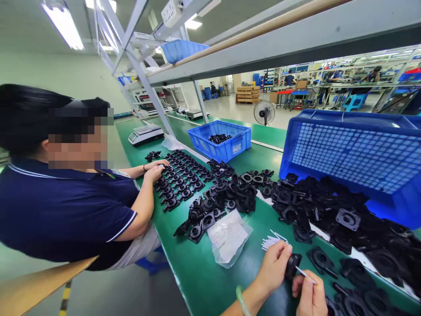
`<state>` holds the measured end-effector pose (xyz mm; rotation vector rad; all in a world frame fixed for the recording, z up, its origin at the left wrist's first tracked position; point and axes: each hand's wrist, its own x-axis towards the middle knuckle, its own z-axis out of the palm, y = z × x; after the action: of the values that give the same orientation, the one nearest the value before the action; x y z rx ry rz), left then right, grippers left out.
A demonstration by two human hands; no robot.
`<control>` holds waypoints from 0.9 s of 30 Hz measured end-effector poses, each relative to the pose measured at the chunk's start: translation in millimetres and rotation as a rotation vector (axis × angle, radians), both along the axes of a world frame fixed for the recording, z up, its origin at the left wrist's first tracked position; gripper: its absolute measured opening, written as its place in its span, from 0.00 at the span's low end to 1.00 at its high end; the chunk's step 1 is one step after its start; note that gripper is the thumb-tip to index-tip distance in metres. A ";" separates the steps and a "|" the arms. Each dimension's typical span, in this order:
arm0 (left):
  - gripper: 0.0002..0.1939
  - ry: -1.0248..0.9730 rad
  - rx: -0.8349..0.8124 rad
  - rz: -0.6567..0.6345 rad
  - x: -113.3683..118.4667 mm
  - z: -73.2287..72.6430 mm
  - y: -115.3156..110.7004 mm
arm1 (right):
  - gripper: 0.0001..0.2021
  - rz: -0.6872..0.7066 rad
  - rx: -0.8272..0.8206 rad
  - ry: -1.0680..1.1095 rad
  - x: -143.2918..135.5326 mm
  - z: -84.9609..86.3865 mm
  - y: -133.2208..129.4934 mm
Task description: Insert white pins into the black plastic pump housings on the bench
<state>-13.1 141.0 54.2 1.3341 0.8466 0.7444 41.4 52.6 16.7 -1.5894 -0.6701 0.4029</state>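
My left hand (274, 263), with a pale green bangle at the wrist, pinches a black plastic part (292, 267) over the green bench. Closed on a thin white rod (301, 272), my right hand (311, 293) keeps its far end against the black part; whether the end is inside it I cannot tell. Just beyond my left hand lies a small pile of white rods (270, 242). Similar black parts (320, 260) lie beside and beyond my right hand. A clear plastic bag with white contents (229, 237) rests to the left of the rods.
A tipped blue crate (348, 131) stands at right behind a heap of black parts (315, 202). Further off are a blue bin (213, 147) and a scale (145, 134). A co-worker (75, 210) sits at left, hands at rows of parts (179, 177). A shelf beam (263, 39) crosses overhead.
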 end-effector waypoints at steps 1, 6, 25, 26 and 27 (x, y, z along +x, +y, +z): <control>0.26 -0.009 0.002 -0.003 -0.2 -0.1 0.1 | 0.19 0.014 0.000 -0.026 1.9 -3.0 -0.3; 0.24 -0.013 0.048 -0.020 -3.7 0.0 -2.0 | 0.17 0.097 0.041 -0.075 4.7 -7.8 -4.1; 0.24 -0.047 0.141 -0.115 -5.3 2.8 -9.1 | 0.17 0.136 0.041 -0.018 6.4 10.0 -12.6; 0.24 -0.053 0.131 -0.105 -4.0 1.0 -9.9 | 0.17 0.125 0.038 -0.026 5.9 9.6 -12.3; 0.24 -0.057 0.121 -0.093 -2.7 -1.1 -10.8 | 0.17 0.113 0.035 -0.035 5.3 8.9 -11.9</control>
<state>-15.8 130.2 53.2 1.4432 0.6988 0.7671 46.7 40.7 25.6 -1.5326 -0.7923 0.4447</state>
